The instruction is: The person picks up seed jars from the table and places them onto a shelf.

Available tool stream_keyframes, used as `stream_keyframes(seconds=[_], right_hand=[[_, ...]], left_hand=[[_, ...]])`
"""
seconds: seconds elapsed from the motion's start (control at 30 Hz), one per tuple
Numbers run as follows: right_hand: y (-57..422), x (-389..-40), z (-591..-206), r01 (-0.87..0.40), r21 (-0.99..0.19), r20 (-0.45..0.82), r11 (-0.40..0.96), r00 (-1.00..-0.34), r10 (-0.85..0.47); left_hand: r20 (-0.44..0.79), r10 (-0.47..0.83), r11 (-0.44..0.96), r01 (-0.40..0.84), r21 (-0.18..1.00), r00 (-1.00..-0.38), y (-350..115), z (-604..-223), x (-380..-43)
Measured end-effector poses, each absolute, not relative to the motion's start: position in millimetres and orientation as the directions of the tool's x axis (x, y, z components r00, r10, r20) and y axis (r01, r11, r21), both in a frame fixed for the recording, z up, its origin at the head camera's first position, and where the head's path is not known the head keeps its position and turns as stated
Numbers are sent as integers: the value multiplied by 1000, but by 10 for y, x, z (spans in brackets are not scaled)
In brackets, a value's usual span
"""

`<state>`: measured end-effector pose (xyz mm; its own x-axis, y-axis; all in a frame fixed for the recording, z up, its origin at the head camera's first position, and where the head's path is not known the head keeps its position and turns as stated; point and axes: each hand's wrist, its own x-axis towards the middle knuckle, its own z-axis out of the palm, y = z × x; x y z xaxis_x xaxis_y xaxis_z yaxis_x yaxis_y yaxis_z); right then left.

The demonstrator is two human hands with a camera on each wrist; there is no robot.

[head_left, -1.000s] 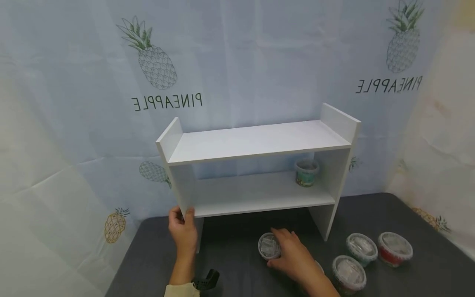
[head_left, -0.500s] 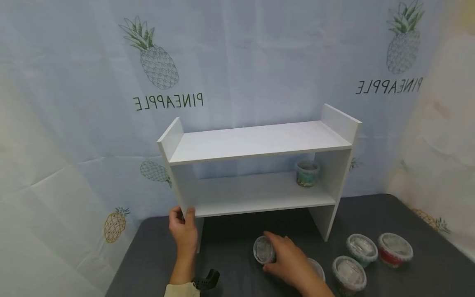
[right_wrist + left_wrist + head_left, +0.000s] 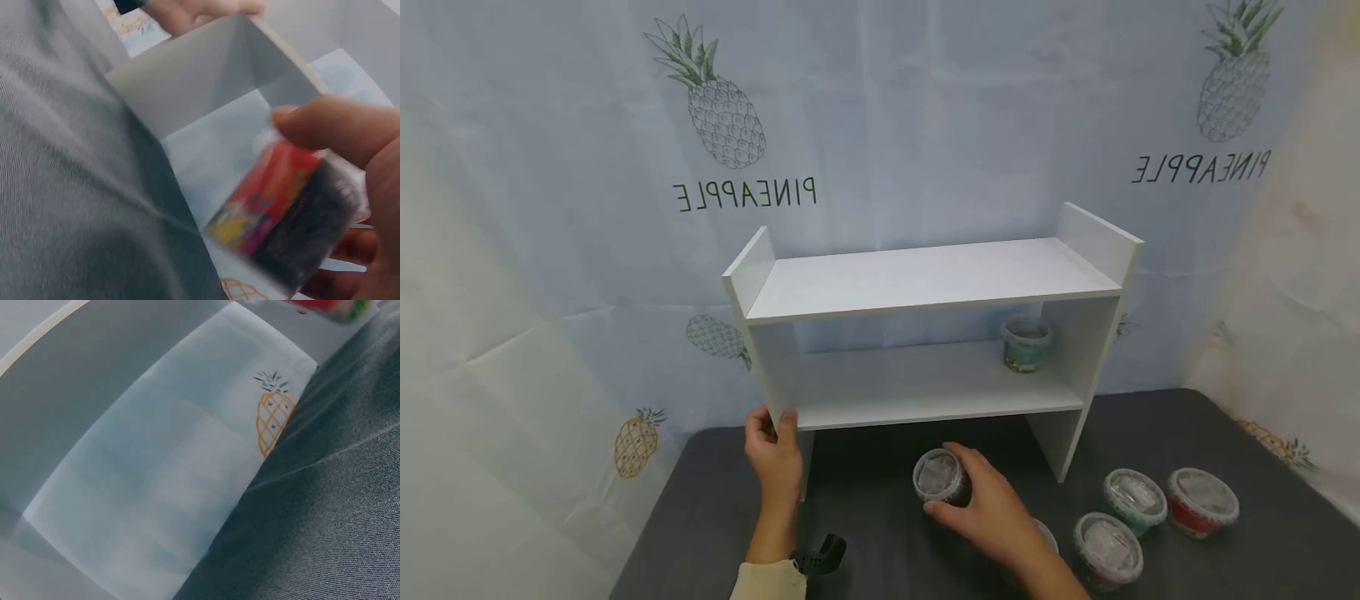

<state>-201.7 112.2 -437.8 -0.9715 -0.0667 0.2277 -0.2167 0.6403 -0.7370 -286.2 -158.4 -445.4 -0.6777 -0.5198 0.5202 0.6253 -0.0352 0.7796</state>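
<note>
My right hand point(image 3: 992, 508) grips a small round tub point(image 3: 938, 473) with a clear lid, in front of the white shelf unit point(image 3: 925, 287). In the right wrist view the tub point(image 3: 284, 209) is blurred and tilted, with a red, colourful label and dark contents. Thumb and fingers lie on opposite sides of it. My left hand point(image 3: 775, 458) holds the front edge of the unit's left side panel, near the lower board; the left wrist view shows none of its fingers. A green-labelled tub point(image 3: 1026, 343) stands at the right end of the lower board.
To the right on the dark tabletop point(image 3: 865, 550) stand a red tub point(image 3: 1202, 502), a greenish tub point(image 3: 1135, 500) and another lidded tub point(image 3: 1107, 550). One more lid point(image 3: 1047, 536) is partly hidden behind my right forearm. A pineapple-print cloth point(image 3: 887, 125) hangs behind the shelf.
My right hand first shifts slightly left with the tub, then raises it towards the shelf's lower board. My left hand keeps its hold on the side panel. The head view tilts slightly.
</note>
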Motion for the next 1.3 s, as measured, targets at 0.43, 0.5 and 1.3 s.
stream_keyframes(seconds=[0.43,0.5,1.3], right_hand=[[1113,-1887,-4029,-273,-902,305,333,-951,48],[1107,-1894,-3948,-304,-896,338,323,-940,53],[921,-2515,-3468,-492,-800,495,344,-865,-87]], left_hand=[[515,-513,-32,615,788,-687,-1548,-4402,-2928],[518,-512,-46,624,780,-685,-1539,-4391,-2950],[525,-521,-2,616,787,-673,-1533,-4219,-2715]])
